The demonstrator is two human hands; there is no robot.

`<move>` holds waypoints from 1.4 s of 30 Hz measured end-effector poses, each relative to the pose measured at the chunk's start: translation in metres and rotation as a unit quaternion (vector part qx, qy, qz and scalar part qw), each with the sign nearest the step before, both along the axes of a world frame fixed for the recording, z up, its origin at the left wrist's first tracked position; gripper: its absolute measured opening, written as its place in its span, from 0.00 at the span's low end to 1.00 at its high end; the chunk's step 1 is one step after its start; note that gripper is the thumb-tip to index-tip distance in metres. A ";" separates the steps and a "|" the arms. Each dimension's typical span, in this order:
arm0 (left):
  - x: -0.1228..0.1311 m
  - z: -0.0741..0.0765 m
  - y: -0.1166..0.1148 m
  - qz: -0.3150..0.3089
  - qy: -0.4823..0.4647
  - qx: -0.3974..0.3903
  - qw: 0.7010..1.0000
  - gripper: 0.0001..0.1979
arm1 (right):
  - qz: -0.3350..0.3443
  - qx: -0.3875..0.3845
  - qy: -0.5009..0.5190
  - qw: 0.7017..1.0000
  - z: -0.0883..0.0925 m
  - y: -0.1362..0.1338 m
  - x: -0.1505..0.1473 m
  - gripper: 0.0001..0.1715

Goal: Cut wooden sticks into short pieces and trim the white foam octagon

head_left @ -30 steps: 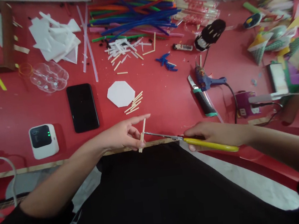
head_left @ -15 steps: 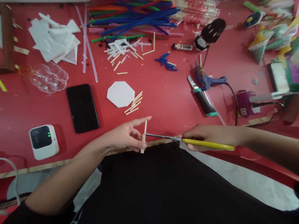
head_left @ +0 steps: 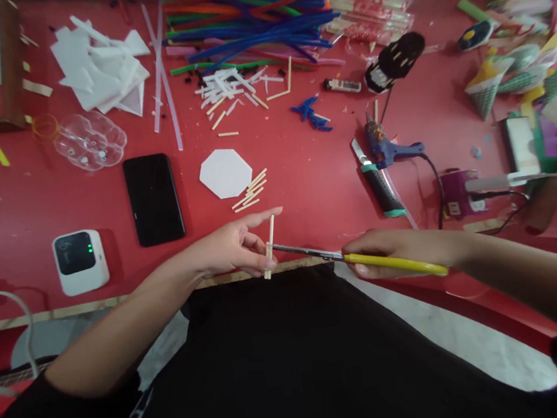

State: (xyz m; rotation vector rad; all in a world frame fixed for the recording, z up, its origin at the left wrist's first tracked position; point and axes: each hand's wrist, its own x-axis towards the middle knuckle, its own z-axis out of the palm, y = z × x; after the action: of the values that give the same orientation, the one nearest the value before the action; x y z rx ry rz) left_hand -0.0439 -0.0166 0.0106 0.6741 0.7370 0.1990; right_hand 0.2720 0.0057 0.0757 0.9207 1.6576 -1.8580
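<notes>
- Shifting only slightly from half a second ago, both hands keep their grips; the pile of sticks (head_left: pixel 250 192) just beyond the left hand (head_left: pixel 235 247) looks unchanged, so the work seems to stand at the same point.
- The left hand pinches thin wooden sticks (head_left: pixel 272 231) between thumb and fingers, its index finger outstretched.
- The right hand (head_left: pixel 381 249) is wrapped around yellow-handled scissors (head_left: pixel 395 264), blades reaching the sticks; whether they bite cannot be told.
- Beyond the left hand lies a white octagon (head_left: pixel 225 173), with a black phone (head_left: pixel 153 200) farther left.
- Beyond the right hand lie a cutter (head_left: pixel 380 191) and a glue gun (head_left: pixel 393 151); nothing visibly blocks the blades.
</notes>
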 end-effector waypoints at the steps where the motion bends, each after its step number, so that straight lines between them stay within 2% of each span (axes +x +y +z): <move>1: 0.000 0.001 0.000 0.000 0.002 0.002 1.000 0.53 | -0.003 -0.007 -0.003 1.000 0.001 0.000 0.000 0.27; 8: -0.002 0.009 0.005 -0.016 0.018 0.021 1.000 0.53 | -0.011 -0.002 -0.022 1.000 0.008 0.002 -0.007 0.28; 14: -0.002 0.009 0.006 -0.017 0.011 0.020 1.000 0.53 | 0.000 0.015 -0.028 1.000 0.012 0.004 -0.011 0.26; 20: -0.002 0.007 0.005 -0.018 0.010 0.023 1.000 0.53 | -0.006 0.010 -0.023 1.000 0.011 0.004 -0.010 0.22; 42: 0.000 0.008 0.006 -0.010 0.022 0.001 1.000 0.53 | 0.013 0.032 -0.034 0.999 0.008 0.007 -0.011 0.24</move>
State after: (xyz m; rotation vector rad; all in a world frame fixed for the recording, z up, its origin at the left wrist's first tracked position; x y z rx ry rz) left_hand -0.0436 -0.0103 0.0189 0.6889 0.7717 0.1674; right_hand 0.2613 0.0123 0.0837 0.9730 1.6886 -1.7479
